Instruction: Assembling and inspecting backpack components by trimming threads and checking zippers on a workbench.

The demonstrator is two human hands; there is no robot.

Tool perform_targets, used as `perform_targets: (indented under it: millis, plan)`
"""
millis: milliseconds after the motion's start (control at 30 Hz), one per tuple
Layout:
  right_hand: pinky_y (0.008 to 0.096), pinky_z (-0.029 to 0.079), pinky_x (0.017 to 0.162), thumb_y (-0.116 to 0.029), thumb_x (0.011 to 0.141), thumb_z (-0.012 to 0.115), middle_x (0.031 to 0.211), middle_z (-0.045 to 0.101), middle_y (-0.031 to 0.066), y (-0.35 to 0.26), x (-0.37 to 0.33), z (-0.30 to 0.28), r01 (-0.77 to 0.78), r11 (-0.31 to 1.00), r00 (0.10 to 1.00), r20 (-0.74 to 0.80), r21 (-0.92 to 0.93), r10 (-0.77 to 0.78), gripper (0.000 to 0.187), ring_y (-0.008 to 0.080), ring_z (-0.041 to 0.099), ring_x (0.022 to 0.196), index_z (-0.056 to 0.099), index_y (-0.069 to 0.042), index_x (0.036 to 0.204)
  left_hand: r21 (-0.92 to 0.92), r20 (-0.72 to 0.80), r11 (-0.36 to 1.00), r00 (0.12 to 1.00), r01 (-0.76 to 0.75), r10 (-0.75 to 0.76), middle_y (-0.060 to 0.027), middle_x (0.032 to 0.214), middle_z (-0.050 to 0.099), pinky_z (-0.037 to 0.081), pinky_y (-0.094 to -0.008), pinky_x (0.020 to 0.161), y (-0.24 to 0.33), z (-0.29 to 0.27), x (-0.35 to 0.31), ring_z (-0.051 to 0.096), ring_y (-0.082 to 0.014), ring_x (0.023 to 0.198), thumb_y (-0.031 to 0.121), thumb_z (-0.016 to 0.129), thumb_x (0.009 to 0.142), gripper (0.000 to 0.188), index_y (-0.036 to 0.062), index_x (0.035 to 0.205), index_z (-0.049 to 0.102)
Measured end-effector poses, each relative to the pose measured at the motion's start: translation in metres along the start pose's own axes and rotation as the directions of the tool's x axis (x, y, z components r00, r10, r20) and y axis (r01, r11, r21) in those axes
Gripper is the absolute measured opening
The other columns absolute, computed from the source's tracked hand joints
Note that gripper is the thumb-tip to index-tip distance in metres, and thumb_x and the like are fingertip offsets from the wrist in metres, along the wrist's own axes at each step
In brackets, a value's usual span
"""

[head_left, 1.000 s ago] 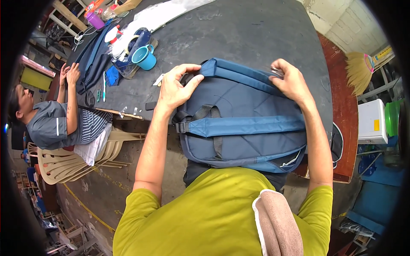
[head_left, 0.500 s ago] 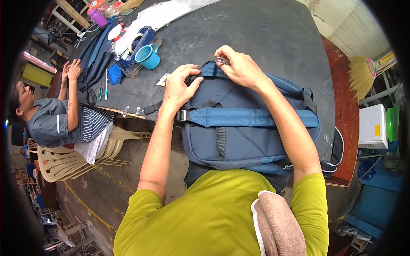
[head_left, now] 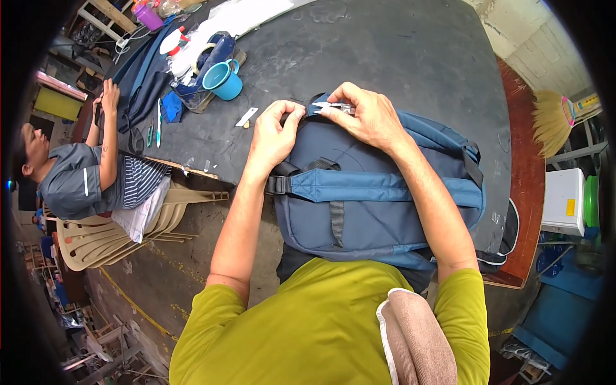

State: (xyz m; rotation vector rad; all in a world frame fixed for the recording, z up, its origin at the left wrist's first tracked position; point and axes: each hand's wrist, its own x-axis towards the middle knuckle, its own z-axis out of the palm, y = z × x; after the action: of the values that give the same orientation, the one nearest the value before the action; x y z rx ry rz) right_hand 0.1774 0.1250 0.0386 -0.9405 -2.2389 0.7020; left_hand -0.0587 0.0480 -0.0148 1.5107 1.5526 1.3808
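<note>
A navy and blue backpack (head_left: 378,226) lies at the table's near edge, its padded shoulder strap (head_left: 366,185) running across it. At its upper left corner my left hand (head_left: 274,133) is closed in a pinch on the dark strap end; the exact bit between the fingertips is too small to make out. Close beside it, my right hand (head_left: 373,120) grips small metal thread snips (head_left: 335,108), their pointed blades directed left at the other strap's blue end. The blades lie near my left fingertips. A black buckle (head_left: 278,185) sits below my left wrist.
On the dark table (head_left: 385,45) stand a teal mug (head_left: 222,82) and a spray bottle (head_left: 172,42). A white tag (head_left: 246,117) lies left of my left hand. At the left, a seated co-worker (head_left: 83,179) handles dark fabric. A straw broom (head_left: 553,122) leans at the right.
The snips, earlier tucked in my right hand, now point their blades left. My left fingers have closed into a pinch. The co-worker's hands have shifted slightly.
</note>
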Motion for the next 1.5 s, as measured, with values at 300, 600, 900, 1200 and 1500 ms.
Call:
perform_targets:
  millis: [300,600,900,1200,1500]
  plan:
    - [0.042,0.061,0.076,-0.039,0.097,0.087,0.097,0.083,0.0088,-0.01,-0.004,0.003,0.116,0.988,0.993,-0.003,-0.103,-0.117,0.034,0.0287,0.081,0.088,0.076,-0.01,0.11,0.121,0.03,0.993,1.0,-0.005,0.002,-0.0049,0.107,0.076,0.054,-0.0311,0.096,0.026,-0.002,-0.01,0.068,-0.0131,0.103,0.021,0.065,0.115,0.022,0.0003,0.114,0.073]
    - [0.0437,0.062,0.074,-0.041,0.096,0.086,0.094,0.083,0.0084,-0.015,-0.004,0.008,0.196,0.973,0.977,-0.065,-0.118,-0.205,0.035,0.0306,0.081,0.085,0.075,-0.009,0.106,0.131,-0.038,0.99,0.997,-0.055,0.06,-0.0134,0.107,0.074,0.056,-0.0364,0.092,0.028,-0.003,-0.011,0.072,-0.0247,0.101,0.019,0.064,0.113,0.022,-0.0016,0.11,0.073]
    - [0.0446,0.06,0.07,-0.041,0.096,0.086,0.087,0.081,0.0083,-0.014,-0.003,0.013,0.181,0.975,0.979,-0.067,-0.132,-0.191,0.032,0.0317,0.08,0.081,0.075,-0.011,0.103,0.102,-0.049,0.992,0.996,-0.072,0.077,-0.0126,0.108,0.074,0.055,-0.0363,0.093,0.032,-0.004,-0.011,0.072,-0.0243,0.102,0.019,0.064,0.113,0.023,-0.0017,0.109,0.073]
    - [0.0402,0.054,0.08,-0.041,0.09,0.09,0.094,0.081,0.0048,-0.039,-0.012,-0.017,0.145,0.915,0.933,-0.255,-0.375,-0.253,0.037,0.024,0.077,0.083,0.077,-0.014,0.112,0.026,-0.098,0.977,0.972,-0.211,0.213,-0.0071,0.124,0.074,0.056,-0.0306,0.093,0.043,-0.016,-0.017,0.068,-0.0132,0.102,0.001,0.081,0.098,0.039,0.0041,0.133,0.066]
    - [0.0374,0.051,0.094,-0.024,0.08,0.093,0.089,0.079,0.0052,-0.025,-0.09,-0.053,0.107,0.976,0.982,0.172,-0.189,-0.074,0.031,0.0249,0.07,0.086,0.088,-0.013,0.109,0.06,0.164,0.996,0.984,0.06,-0.069,-0.0023,0.098,0.078,0.052,-0.0211,0.072,0.059,-0.066,-0.051,0.063,-0.003,0.079,0.002,0.073,0.104,0.02,-0.0011,0.124,0.073]
